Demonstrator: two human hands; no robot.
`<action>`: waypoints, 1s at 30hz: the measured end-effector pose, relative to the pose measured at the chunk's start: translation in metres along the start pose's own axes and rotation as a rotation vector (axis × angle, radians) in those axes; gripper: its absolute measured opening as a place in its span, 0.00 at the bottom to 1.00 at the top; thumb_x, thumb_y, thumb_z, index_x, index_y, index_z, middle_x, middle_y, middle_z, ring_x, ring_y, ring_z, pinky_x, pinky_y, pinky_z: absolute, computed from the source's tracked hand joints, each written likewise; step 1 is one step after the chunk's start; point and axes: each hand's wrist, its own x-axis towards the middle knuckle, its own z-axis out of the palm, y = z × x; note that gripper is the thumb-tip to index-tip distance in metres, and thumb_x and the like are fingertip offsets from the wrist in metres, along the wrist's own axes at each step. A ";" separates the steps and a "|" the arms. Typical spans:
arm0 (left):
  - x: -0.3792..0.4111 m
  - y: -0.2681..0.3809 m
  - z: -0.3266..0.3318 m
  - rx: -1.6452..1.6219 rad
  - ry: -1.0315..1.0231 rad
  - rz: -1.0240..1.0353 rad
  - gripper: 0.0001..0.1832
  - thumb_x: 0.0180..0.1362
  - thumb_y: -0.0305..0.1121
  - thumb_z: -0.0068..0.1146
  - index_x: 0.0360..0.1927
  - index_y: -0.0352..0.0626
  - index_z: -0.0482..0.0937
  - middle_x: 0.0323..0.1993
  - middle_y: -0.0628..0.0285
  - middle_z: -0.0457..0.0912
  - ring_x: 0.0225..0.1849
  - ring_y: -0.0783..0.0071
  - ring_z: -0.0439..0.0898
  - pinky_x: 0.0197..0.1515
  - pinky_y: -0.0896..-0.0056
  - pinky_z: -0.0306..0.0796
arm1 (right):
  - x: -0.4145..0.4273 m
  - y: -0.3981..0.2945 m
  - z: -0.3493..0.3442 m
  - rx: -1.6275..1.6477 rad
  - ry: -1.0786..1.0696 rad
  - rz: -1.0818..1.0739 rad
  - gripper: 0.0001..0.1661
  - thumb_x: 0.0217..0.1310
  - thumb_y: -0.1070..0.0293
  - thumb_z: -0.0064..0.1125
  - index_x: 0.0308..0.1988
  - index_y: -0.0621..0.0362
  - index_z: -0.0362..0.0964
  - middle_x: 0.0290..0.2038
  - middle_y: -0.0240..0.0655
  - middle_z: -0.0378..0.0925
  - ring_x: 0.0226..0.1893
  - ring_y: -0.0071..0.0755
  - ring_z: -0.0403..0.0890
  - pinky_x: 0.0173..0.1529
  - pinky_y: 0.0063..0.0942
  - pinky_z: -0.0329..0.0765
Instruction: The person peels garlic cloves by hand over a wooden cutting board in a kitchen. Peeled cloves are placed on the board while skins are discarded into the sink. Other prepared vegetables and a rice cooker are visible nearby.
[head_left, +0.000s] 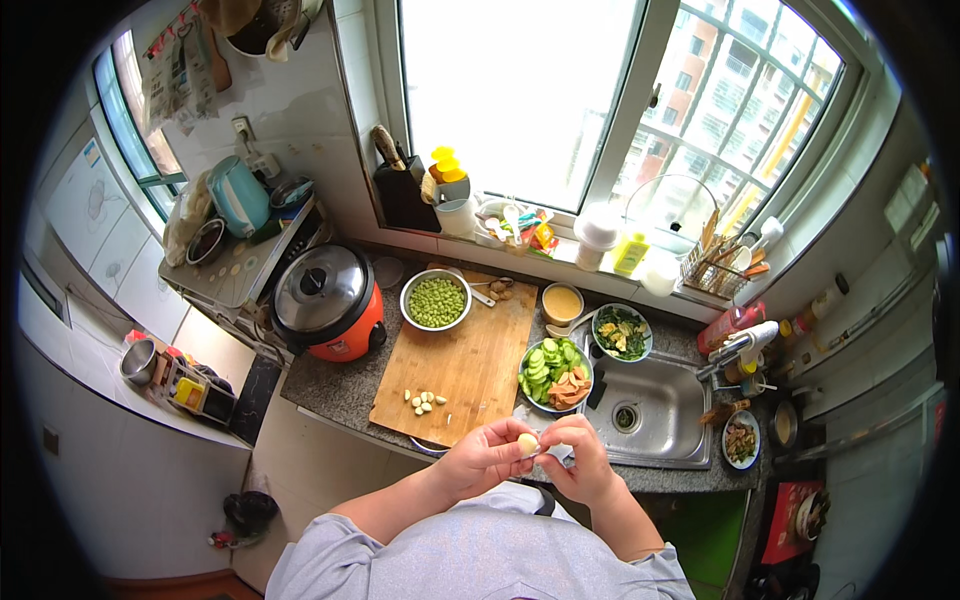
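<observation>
Between the fingers of my left hand (491, 454) is a pale garlic clove (528, 445), in front of my body at the counter's front edge. My right hand (576, 457) meets it from the other side, fingertips pinched at the clove's end, where a bit of whitish skin shows. Several peeled garlic cloves (424, 403) lie near the front of a wooden cutting board (472, 367). Right behind my hands stands a plate of sliced cucumber (546, 364) and pinkish-orange slices (570, 388).
A steel bowl of green beans (436, 301) sits on the board's far part, beside a knife handle (481, 298). An orange rice cooker (349, 326) stands left. To the right are a bowl of yellow liquid (562, 303), a bowl of greens (622, 332) and a steel sink (667, 397).
</observation>
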 end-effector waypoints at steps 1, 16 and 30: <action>0.000 0.000 0.000 -0.003 -0.013 0.005 0.10 0.64 0.29 0.56 0.47 0.41 0.73 0.43 0.63 0.78 0.43 0.76 0.77 0.48 0.73 0.71 | 0.001 -0.002 0.000 0.007 0.017 0.013 0.16 0.50 0.80 0.65 0.39 0.59 0.69 0.36 0.40 0.73 0.35 0.41 0.76 0.39 0.31 0.75; 0.000 -0.007 -0.013 -0.093 -0.044 0.147 0.13 0.66 0.32 0.51 0.52 0.41 0.74 0.49 0.58 0.79 0.51 0.70 0.77 0.58 0.64 0.69 | -0.001 0.004 0.003 -0.116 -0.042 -0.030 0.13 0.49 0.77 0.67 0.35 0.58 0.69 0.34 0.39 0.74 0.32 0.42 0.75 0.38 0.33 0.74; 0.001 -0.012 -0.011 -0.008 -0.018 0.260 0.09 0.64 0.26 0.52 0.48 0.42 0.76 0.45 0.59 0.80 0.49 0.69 0.79 0.54 0.66 0.72 | -0.011 0.002 0.012 0.208 0.135 0.154 0.11 0.56 0.78 0.62 0.38 0.60 0.68 0.33 0.41 0.73 0.32 0.37 0.75 0.37 0.29 0.73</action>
